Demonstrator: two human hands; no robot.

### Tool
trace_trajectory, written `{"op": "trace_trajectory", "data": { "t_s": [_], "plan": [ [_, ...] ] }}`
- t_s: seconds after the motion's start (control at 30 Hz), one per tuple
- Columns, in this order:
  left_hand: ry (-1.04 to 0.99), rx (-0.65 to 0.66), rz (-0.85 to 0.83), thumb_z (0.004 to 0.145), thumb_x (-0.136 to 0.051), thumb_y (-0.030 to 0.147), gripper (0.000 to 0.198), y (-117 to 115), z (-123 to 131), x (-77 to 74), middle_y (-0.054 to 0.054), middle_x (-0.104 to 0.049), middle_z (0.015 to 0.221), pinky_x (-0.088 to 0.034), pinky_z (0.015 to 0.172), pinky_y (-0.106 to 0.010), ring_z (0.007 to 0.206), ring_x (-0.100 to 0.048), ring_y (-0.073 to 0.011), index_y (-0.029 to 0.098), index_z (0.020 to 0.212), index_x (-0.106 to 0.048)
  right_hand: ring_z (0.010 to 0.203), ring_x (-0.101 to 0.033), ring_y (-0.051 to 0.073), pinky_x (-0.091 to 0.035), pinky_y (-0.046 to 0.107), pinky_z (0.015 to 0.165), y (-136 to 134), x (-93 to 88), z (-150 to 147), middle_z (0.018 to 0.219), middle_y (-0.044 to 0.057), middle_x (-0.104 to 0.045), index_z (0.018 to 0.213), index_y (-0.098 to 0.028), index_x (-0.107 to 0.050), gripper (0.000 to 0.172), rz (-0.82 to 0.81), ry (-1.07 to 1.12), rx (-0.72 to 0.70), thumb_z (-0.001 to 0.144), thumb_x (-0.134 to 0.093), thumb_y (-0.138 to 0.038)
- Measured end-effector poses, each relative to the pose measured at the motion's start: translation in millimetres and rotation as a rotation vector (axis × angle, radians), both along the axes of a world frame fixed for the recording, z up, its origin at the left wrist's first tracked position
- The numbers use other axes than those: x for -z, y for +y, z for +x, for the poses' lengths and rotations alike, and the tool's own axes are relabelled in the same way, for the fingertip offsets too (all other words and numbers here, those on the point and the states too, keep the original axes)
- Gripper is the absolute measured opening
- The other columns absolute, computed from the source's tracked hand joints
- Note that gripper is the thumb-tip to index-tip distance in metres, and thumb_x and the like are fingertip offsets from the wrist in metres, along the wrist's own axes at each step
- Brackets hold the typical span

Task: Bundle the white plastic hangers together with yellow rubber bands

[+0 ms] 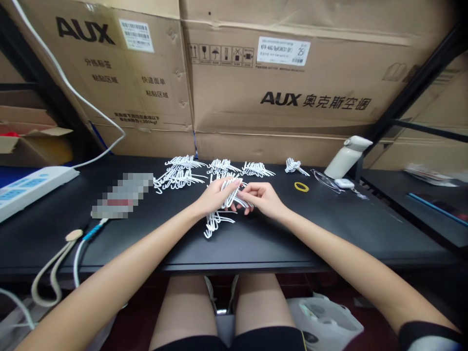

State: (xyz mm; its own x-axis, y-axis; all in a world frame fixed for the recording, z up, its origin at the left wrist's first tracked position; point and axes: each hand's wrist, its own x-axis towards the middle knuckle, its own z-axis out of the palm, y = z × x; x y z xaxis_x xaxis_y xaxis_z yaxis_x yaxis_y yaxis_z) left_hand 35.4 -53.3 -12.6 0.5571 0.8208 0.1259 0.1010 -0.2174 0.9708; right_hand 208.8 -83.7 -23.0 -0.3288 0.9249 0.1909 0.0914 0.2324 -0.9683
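Observation:
My left hand [215,195] is closed around a bundle of white wire hooks [231,193], held just above the black tabletop. At the bundle's right side is my right hand [263,199], with thumb and fingers pinched at the hooks' ends. Some of its fingertips are hidden behind the bundle. Below my left hand lies a small pile of white hooks [215,223] on the table. Farther back, more hooks rest in heaps: a left heap [179,176], a middle heap [221,166] and a right heap [258,168].
A tied bunch of hooks [292,165], a yellow tape ring [302,186], glasses [325,181] and a white bottle [345,158] stand or lie at right. A phone-like blurred item [124,195] and a power strip [34,187] are at left. Cardboard boxes [226,112] line the back.

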Motion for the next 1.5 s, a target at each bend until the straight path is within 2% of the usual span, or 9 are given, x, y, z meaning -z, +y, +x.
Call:
{"op": "trace_trajectory", "data": {
  "t_s": [0.7,0.93,1.23,1.5],
  "plan": [
    [-0.009,-0.008,0.043,0.083,-0.059,0.045,0.032,-1.5,-1.1,-3.1,0.000,-0.061,0.058,-0.045,0.037,-0.020,0.041,-0.055,-0.0105,0.014,0.079,-0.056,0.047,-0.060,0.011,-0.046,0.022,0.044,0.2,5.9,-2.4,0.062,0.003,-0.067,0.074,-0.015,-0.059,0.035,0.026,0.019,0.007,0.078,-0.066,-0.049],
    [0.009,-0.028,0.044,0.074,-0.070,0.041,0.034,-4.1,-1.9,-5.3,-0.001,-0.065,0.065,-0.048,0.040,-0.021,0.045,-0.057,-0.0106,0.013,0.092,-0.061,0.044,-0.057,0.011,-0.046,0.023,0.043,1.5,8.3,-1.6,0.064,0.003,-0.067,0.076,-0.015,-0.059,0.035,0.056,0.015,0.008,0.078,-0.065,-0.049],
    [-0.004,-0.012,0.047,0.081,-0.060,0.047,0.034,-2.5,-1.2,-3.8,-0.001,-0.063,0.058,-0.045,0.039,-0.020,0.044,-0.057,-0.0114,0.013,0.084,-0.058,0.046,-0.058,0.011,-0.046,0.022,0.043,1.2,8.7,-2.6,0.063,0.003,-0.066,0.073,-0.015,-0.059,0.033,0.045,0.032,0.003,0.080,-0.065,-0.046],
    [-0.010,-0.014,0.033,0.081,-0.061,0.045,0.033,-1.8,-1.8,-2.4,-0.001,-0.063,0.058,-0.045,0.038,-0.021,0.042,-0.056,-0.0113,0.013,0.086,-0.059,0.046,-0.058,0.011,-0.046,0.022,0.043,0.6,7.5,-3.6,0.061,0.003,-0.066,0.071,-0.015,-0.058,0.035,0.034,0.033,0.006,0.078,-0.066,-0.048]
  ]
}}
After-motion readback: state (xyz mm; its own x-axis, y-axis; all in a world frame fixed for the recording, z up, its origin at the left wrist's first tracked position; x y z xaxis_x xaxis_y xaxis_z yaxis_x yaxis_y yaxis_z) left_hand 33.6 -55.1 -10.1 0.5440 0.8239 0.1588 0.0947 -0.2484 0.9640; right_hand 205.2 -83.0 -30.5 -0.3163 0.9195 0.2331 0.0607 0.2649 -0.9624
